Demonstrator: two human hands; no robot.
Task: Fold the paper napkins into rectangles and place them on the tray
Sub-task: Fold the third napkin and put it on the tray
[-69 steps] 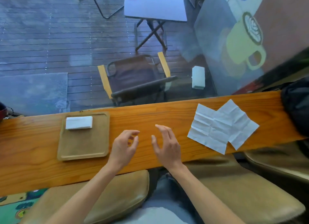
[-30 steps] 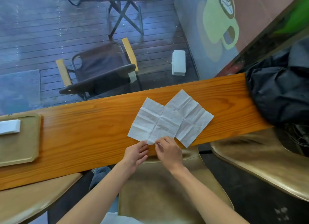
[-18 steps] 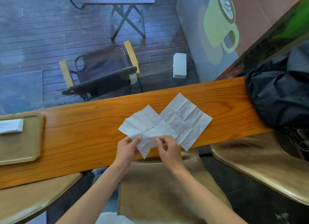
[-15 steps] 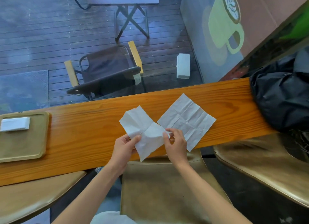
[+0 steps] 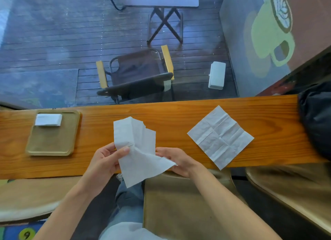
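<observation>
A white paper napkin (image 5: 138,150) hangs crumpled and partly folded above the near edge of the wooden counter (image 5: 179,119). My left hand (image 5: 105,162) pinches its left side and my right hand (image 5: 176,160) holds its lower right corner. A second napkin (image 5: 220,139) lies flat and unfolded on the counter to the right, creased into squares. On the left stands a tan tray (image 5: 52,145) with one folded white napkin (image 5: 48,119) at its far end.
A black bag (image 5: 317,121) sits on the counter's right end. Tan cushioned stools (image 5: 182,200) stand under the counter's near edge. Beyond the counter is a window onto a deck with a folding chair (image 5: 136,75) and a table.
Both hands reached right, took the left napkin off the other one and carried it left, lifting it. The view has swung back left, so the tray shows again.
</observation>
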